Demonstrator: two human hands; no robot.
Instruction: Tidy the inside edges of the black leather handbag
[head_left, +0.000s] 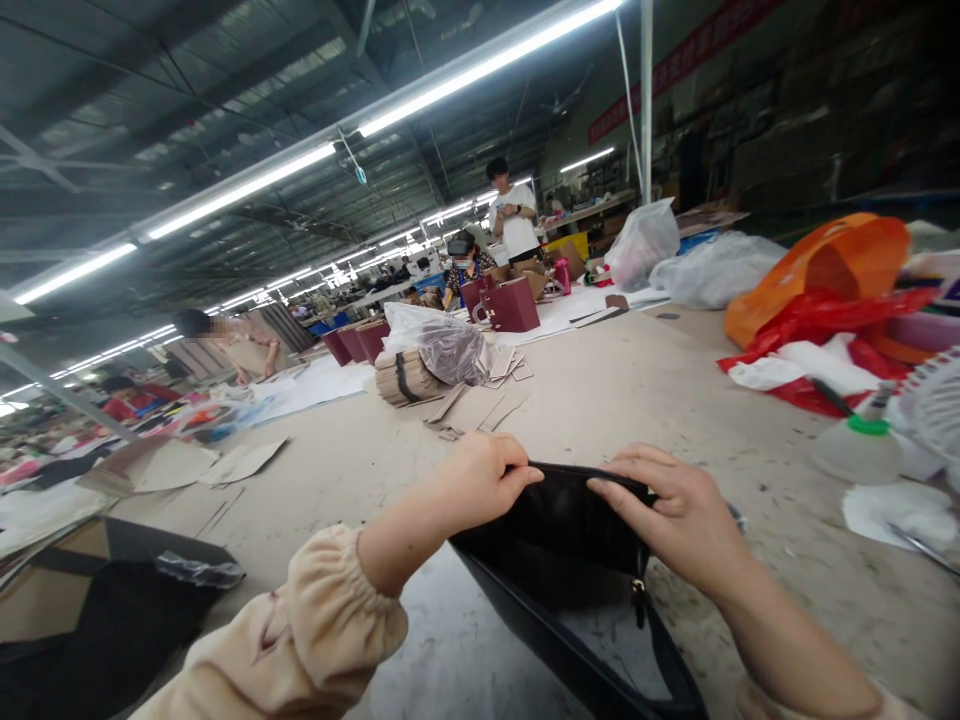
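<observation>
A black bag (517,605) stands tilted before me at the table's near edge, its mouth spread wide. My left hand (480,480) pinches the far rim at its left end, thumb and fingers closed on the edge. Farther right along the same rim, my right hand (679,515) grips between thumb and fingers. Below that hand hangs a metal zipper pull (638,590) on the bag's edge. Dark lining shows inside, with a greyish area lower down. The bag's bottom runs out of view.
The brown worktable (600,385) carries a strapped bundle of card strips (405,380), loose strips and maroon boxes (510,305). At right are an orange bag (825,265), a green-collared bottle (862,445) and a white fan (930,400). A black box (165,600) sits left. Several people work beyond.
</observation>
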